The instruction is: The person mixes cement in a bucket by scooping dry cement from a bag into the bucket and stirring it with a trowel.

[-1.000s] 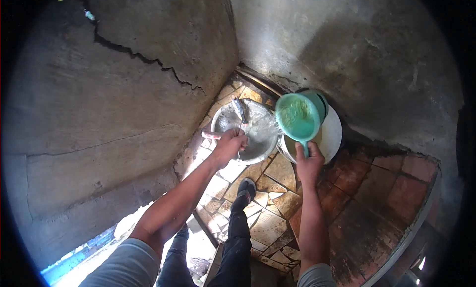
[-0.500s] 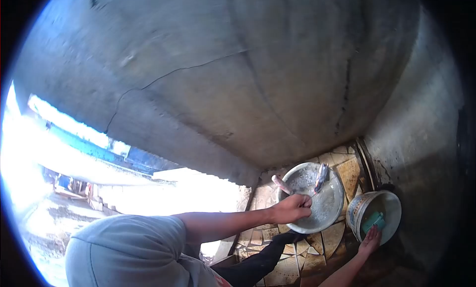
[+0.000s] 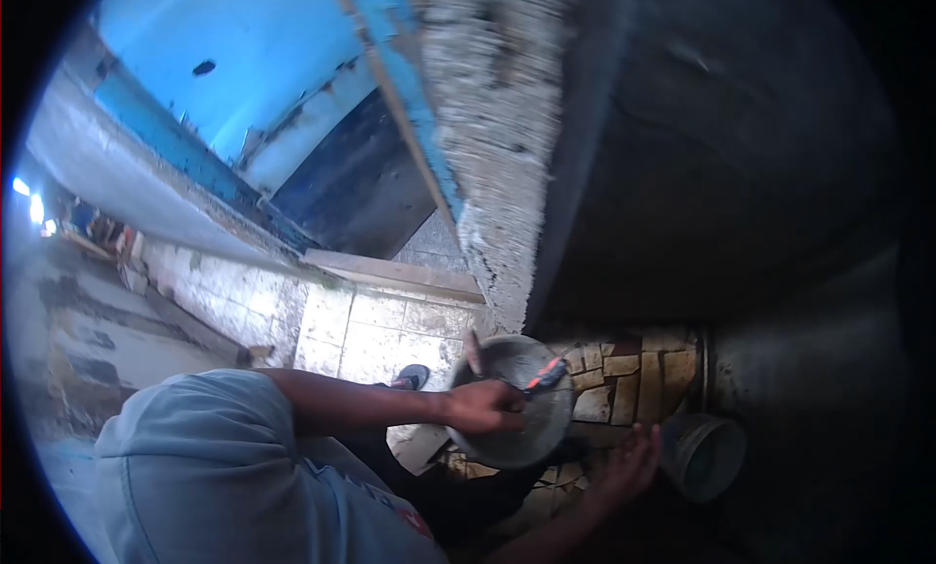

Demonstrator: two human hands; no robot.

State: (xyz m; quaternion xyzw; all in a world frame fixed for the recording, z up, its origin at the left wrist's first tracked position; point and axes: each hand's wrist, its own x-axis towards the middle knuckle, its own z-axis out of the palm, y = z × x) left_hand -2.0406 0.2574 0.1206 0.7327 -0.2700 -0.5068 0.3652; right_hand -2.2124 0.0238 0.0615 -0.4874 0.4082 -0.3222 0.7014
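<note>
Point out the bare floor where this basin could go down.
Bare stone tiles lie between the metal basin and the white bucket, beyond the right hand. The pale tiles left of the shoe are open too. It is crowded where the right hand sits beside the bucket.

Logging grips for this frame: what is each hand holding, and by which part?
The left hand grips the metal pan by its rim. The right hand is open, holding nothing.

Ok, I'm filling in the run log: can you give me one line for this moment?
left hand grips metal pan rim | orange-handled tool in pan | right hand open beside white bucket
</note>
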